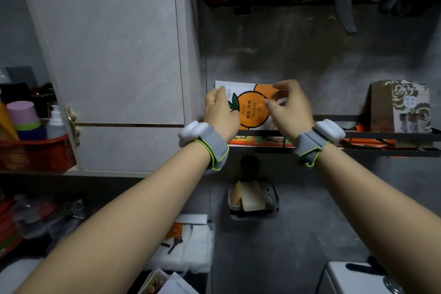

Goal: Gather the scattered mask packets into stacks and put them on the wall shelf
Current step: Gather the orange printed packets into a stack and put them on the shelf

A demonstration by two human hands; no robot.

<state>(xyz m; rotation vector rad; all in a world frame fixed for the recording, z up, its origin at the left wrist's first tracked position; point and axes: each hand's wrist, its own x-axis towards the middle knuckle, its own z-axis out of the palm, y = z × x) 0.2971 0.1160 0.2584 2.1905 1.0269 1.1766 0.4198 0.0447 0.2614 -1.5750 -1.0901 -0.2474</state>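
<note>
The mask packet (pixel 251 108), white with a big orange fruit printed on it, stands upright on the wall shelf (pixel 405 136), at its left end and close to the gray wall. The left hand (pixel 220 112) grips its left edge with curled fingers. The right hand (pixel 291 110) is blurred at the packet's upper right. Its fingers are bent, but I cannot tell if they hold anything. Flat orange packets (pixel 257 142) lie on the shelf under the upright one. A brown paper bag (pixel 401 107) stands farther right. A pale cabinet door (pixel 114 55) is just left of the shelf, and a soap dish (pixel 254 213) hangs below it.

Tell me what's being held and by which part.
The left hand grips the orange mask packet by its left edge. The right hand is blurred at its right side; grip unclear.
</note>
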